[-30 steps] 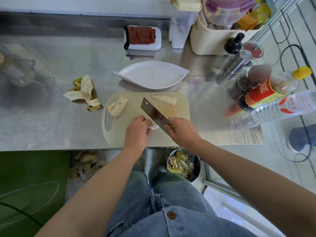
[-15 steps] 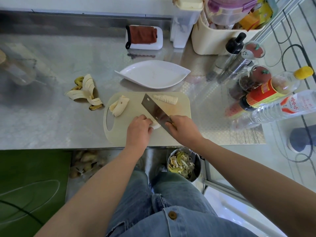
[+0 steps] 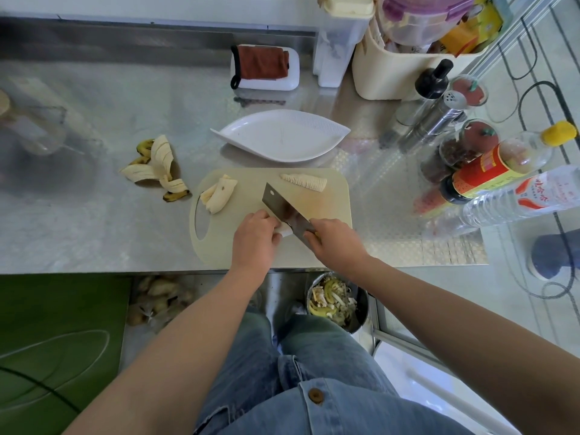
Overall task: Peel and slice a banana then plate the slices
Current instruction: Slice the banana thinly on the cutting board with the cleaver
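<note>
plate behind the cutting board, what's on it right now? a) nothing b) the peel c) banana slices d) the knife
a: the plate shows only its bare white surface, while the cut slices lie in a row on the cutting board.

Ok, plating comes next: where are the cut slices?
Head view: the cut slices lie at the far right of the cutting board, near the white plate.

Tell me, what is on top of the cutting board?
On the board: a row of slices, some uncut pieces, and the knife held by the right hand. The left hand holds another piece, mostly covered, so its length cannot be seen.
</note>
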`<state>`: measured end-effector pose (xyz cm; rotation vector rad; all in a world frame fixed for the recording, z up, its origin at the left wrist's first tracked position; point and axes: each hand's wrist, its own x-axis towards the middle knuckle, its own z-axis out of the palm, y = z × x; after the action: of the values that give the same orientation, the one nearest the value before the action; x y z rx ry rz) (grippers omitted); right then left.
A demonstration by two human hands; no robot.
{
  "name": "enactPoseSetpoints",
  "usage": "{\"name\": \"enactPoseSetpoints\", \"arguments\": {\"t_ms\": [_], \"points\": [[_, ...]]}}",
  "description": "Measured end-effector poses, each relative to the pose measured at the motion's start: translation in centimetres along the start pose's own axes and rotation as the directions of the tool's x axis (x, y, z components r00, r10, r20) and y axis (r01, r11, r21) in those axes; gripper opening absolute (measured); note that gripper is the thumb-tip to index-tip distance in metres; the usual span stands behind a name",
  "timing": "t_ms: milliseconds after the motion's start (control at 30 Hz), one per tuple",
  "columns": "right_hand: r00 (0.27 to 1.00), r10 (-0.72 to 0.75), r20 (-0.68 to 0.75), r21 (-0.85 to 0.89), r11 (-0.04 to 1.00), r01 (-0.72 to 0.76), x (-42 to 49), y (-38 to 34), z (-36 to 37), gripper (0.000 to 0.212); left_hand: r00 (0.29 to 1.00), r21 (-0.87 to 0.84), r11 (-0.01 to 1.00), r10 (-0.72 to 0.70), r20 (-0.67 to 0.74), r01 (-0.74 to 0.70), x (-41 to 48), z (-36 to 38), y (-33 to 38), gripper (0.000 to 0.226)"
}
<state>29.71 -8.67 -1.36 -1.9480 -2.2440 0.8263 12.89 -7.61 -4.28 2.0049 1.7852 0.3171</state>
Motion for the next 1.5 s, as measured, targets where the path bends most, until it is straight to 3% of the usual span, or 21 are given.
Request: {"name": "enactPoseSetpoints", "arguments": {"t_ms": [267, 733, 1033, 1500], "points": [[0.997, -0.044, -0.063, 0.102, 0.994, 0.051, 0.0, 0.1, -0.8, 0.027, 1.0, 0.016, 1.0, 0.001, 0.002, -0.001, 0.1, 0.0, 0.0, 0.017], [1.0, 0.002, 0.023, 0.001, 1.0, -0.002, -0.2, -0.2, -0.3, 0.024, 1.0, 0.024, 1.0, -0.009, -0.003, 0.009, 0.0, 0.1, 0.0, 0.016], [0.996, -0.039, -0.074, 0.089, 0.995, 0.045, -0.3, 0.0, -0.3, 0.027, 1.0, 0.023, 1.0, 0.011, -0.014, -0.01, -0.1, 0.0, -0.1, 0.018], [1.0, 0.012, 0.002, 0.043, 0.999, -0.012, -0.4, -0.1, 0.4, 0.023, 1.0, 0.002, 1.0, 0.014, -0.011, -0.014, -0.3, 0.1, -0.2, 0.02]]}}
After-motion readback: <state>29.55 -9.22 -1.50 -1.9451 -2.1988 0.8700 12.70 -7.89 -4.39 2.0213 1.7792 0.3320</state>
